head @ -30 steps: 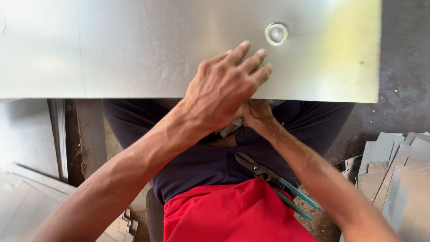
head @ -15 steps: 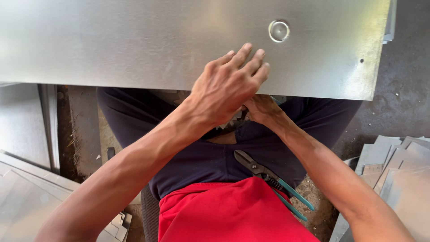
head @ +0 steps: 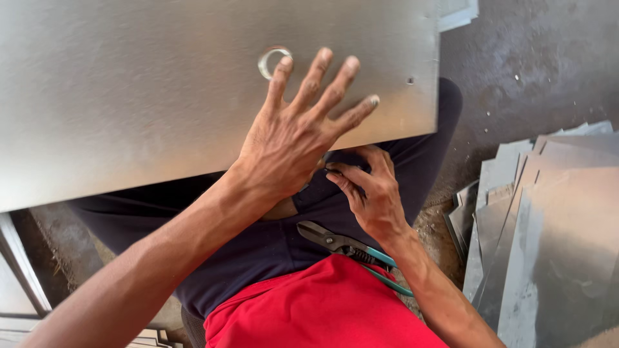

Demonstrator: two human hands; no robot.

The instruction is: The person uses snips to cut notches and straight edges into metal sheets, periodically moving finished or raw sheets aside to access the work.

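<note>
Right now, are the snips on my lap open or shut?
Shut, it seems: the snips lie with blades together on the lap, untouched by either hand; the handles are partly hidden.

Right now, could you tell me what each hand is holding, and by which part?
The left hand lies spread flat on the metal sheet near its lower edge, gripping nothing. The right hand curls at that edge; its hold cannot be told.
</note>
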